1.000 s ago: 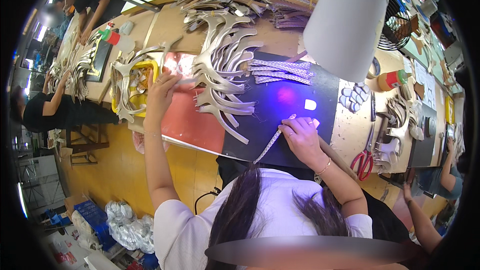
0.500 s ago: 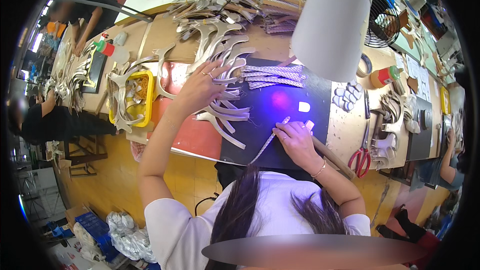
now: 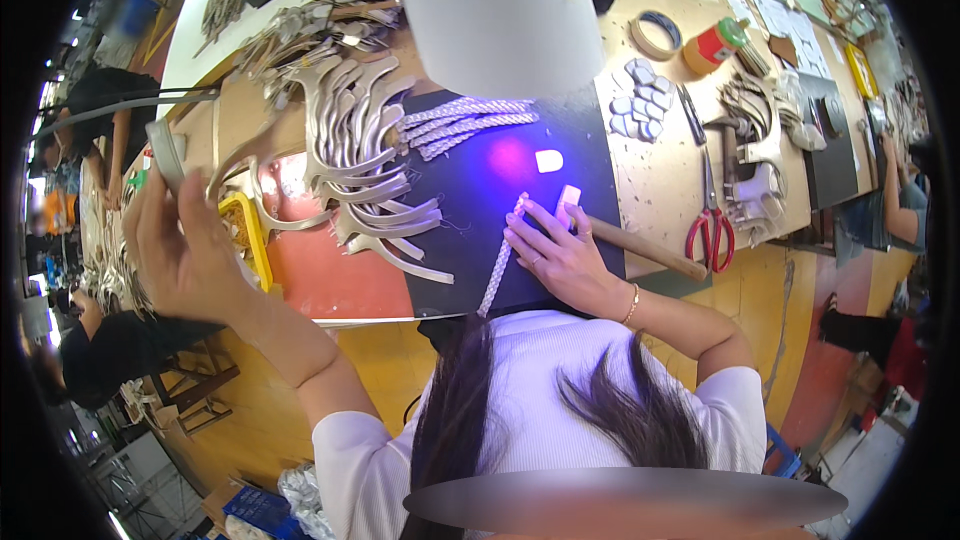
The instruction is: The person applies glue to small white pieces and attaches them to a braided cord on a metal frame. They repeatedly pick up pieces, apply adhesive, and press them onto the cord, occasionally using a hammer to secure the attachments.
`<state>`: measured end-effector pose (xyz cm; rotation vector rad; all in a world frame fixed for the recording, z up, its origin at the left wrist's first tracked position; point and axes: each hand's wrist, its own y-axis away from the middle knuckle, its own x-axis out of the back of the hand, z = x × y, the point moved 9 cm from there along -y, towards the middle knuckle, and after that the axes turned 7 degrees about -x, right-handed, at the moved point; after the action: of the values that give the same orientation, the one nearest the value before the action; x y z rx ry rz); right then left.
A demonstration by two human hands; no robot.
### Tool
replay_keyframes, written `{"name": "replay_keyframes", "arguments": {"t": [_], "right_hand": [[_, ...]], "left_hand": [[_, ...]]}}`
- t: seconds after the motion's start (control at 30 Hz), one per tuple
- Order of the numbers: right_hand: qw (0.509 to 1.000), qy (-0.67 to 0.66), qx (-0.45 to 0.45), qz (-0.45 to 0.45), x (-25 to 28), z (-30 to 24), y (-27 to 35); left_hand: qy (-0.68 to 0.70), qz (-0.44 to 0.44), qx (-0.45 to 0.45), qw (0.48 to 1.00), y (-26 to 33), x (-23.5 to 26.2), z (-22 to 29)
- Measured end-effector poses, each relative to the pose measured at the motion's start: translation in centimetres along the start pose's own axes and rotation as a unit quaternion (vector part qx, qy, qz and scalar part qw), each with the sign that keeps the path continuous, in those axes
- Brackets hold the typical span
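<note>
Left hand (image 3: 185, 240): raised at 9 o'clock of the bench, fingers closed on a curved grey strap (image 3: 165, 155) (its lower end hidden by the palm). Right hand (image 3: 555, 255): fingers spread, flat on the black mat (image 3: 590, 155), pinning a braided white cord (image 3: 497, 270) that runs toward 6 o'clock. Pile of grey straps (image 3: 365, 160) at 10 o'clock of that hand. Red scissors (image 3: 710, 225) at 3 o'clock, wooden handle (image 3: 640, 250) between.

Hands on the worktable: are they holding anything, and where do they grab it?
The left hand holds a curved grey strap piece by its lower end. The right hand presses a white braided strip near its top, not gripping it.
</note>
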<state>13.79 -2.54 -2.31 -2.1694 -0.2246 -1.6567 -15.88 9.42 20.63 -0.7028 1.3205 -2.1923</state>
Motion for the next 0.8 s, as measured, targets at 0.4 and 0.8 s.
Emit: {"name": "replay_keyframes", "arguments": {"t": [0.4, 0.8], "right_hand": [[0.998, -0.027, -0.057, 0.009, -0.5, 0.2, 1.8], [0.995, -0.053, -0.088, 0.019, -0.3, 0.5, 2.1]], "left_hand": [[0.066, -0.535, 0.037, 0.841, 24.8, -16.9, 7.4], [0.108, -0.528, -0.029, 0.842, 27.0, -16.4, 7.6]]}}
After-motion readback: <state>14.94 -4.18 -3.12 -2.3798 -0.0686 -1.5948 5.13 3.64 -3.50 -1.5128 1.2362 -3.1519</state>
